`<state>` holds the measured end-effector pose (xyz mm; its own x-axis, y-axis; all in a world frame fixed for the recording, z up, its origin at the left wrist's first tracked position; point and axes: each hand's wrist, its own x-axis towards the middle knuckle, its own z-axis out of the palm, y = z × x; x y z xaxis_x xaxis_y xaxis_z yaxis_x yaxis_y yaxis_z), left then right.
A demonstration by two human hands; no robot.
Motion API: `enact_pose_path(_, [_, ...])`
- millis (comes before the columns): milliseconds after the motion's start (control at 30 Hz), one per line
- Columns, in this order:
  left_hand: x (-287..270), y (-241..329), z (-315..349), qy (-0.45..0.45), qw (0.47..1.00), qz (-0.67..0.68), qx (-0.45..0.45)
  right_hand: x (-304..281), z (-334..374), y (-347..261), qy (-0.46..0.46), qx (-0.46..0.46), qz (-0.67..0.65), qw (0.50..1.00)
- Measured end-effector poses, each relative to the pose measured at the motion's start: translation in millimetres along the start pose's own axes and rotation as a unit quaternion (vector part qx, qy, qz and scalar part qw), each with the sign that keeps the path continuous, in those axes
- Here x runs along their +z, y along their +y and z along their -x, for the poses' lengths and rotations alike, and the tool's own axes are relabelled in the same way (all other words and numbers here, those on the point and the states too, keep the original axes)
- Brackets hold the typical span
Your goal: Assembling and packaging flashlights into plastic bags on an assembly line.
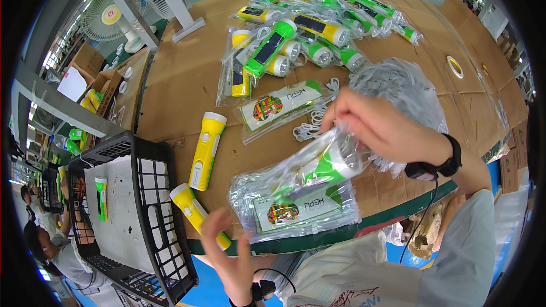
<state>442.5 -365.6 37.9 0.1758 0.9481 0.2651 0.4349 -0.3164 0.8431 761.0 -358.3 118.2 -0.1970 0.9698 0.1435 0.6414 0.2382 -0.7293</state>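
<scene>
My right hand (375, 122) pinches the upper edge of a clear plastic bag (358, 150) with a green and white flashlight (333, 165) inside. This bag hangs tilted over a stack of flat clear bags (244, 196), whose top one shows a printed card (301, 207). Low in front, my left hand (230, 256) is open, its fingers apart and slightly blurred. Beside its fingers lies a yellow flashlight with a white back (196, 210), partly hidden by them. Another yellow and white flashlight (206, 150) lies farther off on the cardboard-covered table (176, 79).
At the back are piled bagged green and yellow flashlights (307, 28). White cables (310, 128) lie by a bagged card (284, 102), left of a heap of clear bags (404, 88). A black crate (136, 193) holding a green flashlight (101, 199) stands left; a tape roll (455, 67) lies right.
</scene>
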Motion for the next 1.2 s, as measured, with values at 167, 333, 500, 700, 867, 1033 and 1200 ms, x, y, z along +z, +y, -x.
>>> enact_pose_path(167, [13,2,10,-0.336,0.922,-0.132,0.141,-51,-25,43,0.167,0.199,-0.183,0.948])
enact_pose_path(333, [22,-6,15,-0.303,0.930,-0.145,0.149,-96,-24,88,0.400,0.146,-0.296,0.855])
enact_pose_path(500, [26,-12,14,-0.258,0.941,-0.152,0.158,-32,3,75,0.317,0.160,-0.156,0.922])
enact_pose_path(700, [42,-5,8,-0.244,0.933,-0.160,0.210,72,62,12,-0.151,-0.197,0.292,0.924])
enact_pose_path(867, [46,2,14,-0.244,0.922,-0.164,0.254,103,65,3,-0.130,-0.253,0.332,0.899])
enact_pose_path(1033, [49,6,13,-0.252,0.918,-0.170,0.255,115,64,12,-0.053,-0.282,0.383,0.878])
enact_pose_path(1200, [66,3,-1,-0.200,0.959,-0.075,0.189,107,46,26,-0.057,-0.217,0.235,0.946])
